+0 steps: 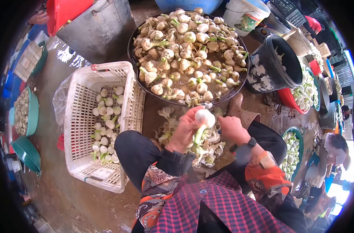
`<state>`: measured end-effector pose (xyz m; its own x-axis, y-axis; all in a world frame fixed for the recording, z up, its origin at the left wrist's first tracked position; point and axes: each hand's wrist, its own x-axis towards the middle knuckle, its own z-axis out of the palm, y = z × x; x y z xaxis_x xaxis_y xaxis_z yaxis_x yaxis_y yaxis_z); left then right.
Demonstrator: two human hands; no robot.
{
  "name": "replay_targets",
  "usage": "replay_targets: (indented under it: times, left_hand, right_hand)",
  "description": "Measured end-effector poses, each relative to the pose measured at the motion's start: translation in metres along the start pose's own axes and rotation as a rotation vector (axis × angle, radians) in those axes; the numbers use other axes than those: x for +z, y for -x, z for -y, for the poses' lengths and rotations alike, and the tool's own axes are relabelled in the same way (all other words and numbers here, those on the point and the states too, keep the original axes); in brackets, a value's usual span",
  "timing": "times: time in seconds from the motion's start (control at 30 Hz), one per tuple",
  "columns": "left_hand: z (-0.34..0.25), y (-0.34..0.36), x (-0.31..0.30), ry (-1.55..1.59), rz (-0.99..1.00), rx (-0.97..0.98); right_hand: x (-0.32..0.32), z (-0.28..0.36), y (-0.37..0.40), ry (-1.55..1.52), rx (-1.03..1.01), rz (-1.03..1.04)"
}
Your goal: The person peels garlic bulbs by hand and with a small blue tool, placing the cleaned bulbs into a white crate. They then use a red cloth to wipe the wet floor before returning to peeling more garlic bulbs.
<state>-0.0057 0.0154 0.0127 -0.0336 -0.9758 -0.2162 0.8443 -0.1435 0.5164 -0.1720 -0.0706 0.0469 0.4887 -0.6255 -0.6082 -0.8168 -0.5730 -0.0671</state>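
My left hand (187, 128) is closed around a peeled white garlic bulb (205, 117), its green stem pointing down toward my lap. Just right of the bulb, my right hand (234, 130) is curled into a fist; whatever its fingers hold, if anything, is hidden. Below both hands lies a heap of stripped garlic skins and leaves (208, 149). In front of me a wide dark basin (131, 54) is piled with dirty garlic bulbs (177, 50) in brown water. At my left stands a white plastic crate (76, 155), with clean garlic bulbs (107, 128) inside it.
A metal bin (99, 31) stands behind the crate. Beyond the basin are a white bucket (245, 15) and a black bucket (272, 64). Green tubs (26, 153) line the left side. Another tub of garlic (291, 151) is at my right. Other people (332, 151) sit farther right.
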Motion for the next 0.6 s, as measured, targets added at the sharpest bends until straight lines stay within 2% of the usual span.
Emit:
replay_targets:
  times: [0.03, 0.13, 0.17, 0.23, 0.27, 0.3, 0.33, 0.37, 0.4, 0.5, 0.53, 0.6]
  left_hand:
    - [0.002, -0.002, 0.002, 0.077, -0.044, 0.020]
    - [0.004, -0.009, -0.010, -0.101, -0.225, -0.031]
    - [0.004, -0.007, -0.014, -0.187, -0.269, -0.044]
    - [0.012, -0.006, -0.014, -0.175, -0.365, 0.051]
    - [0.013, -0.007, -0.020, -0.205, -0.389, 0.064]
    - [0.014, -0.007, -0.025, -0.234, -0.410, 0.076]
    - [0.017, -0.010, -0.027, -0.181, -0.524, 0.069]
    - [0.015, -0.010, -0.023, -0.168, -0.527, 0.087]
    - [0.011, -0.011, -0.019, -0.155, -0.528, 0.105]
    - [0.006, -0.012, -0.016, -0.076, -0.531, 0.156]
    - [0.004, -0.011, -0.015, -0.036, -0.542, 0.170]
    - [0.005, -0.011, -0.020, 0.035, -0.542, 0.168]
  right_hand:
    - [-0.015, 0.005, 0.012, -0.139, -0.057, -0.060]
    - [-0.017, 0.022, 0.015, -0.675, -0.545, -0.590]
    - [-0.017, 0.033, 0.015, -0.699, -0.584, -0.598]
    - [0.000, 0.042, -0.001, -0.909, -0.562, -0.565]
    - [0.001, 0.048, -0.003, -1.182, -0.462, -0.514]
    - [0.002, 0.049, -0.008, -1.469, -0.377, -0.408]
    - [0.005, 0.048, -0.016, -1.749, -0.282, -0.289]
    - [0.003, 0.049, -0.022, -2.019, -0.176, -0.158]
    - [-0.002, 0.051, -0.024, -2.090, -0.220, -0.210]
    - [-0.003, 0.043, -0.037, -2.413, -0.349, -0.040]
    - [-0.002, 0.040, -0.038, -2.474, -0.324, -0.002]
    - [0.000, 0.034, -0.045, -2.585, -0.458, 0.115]
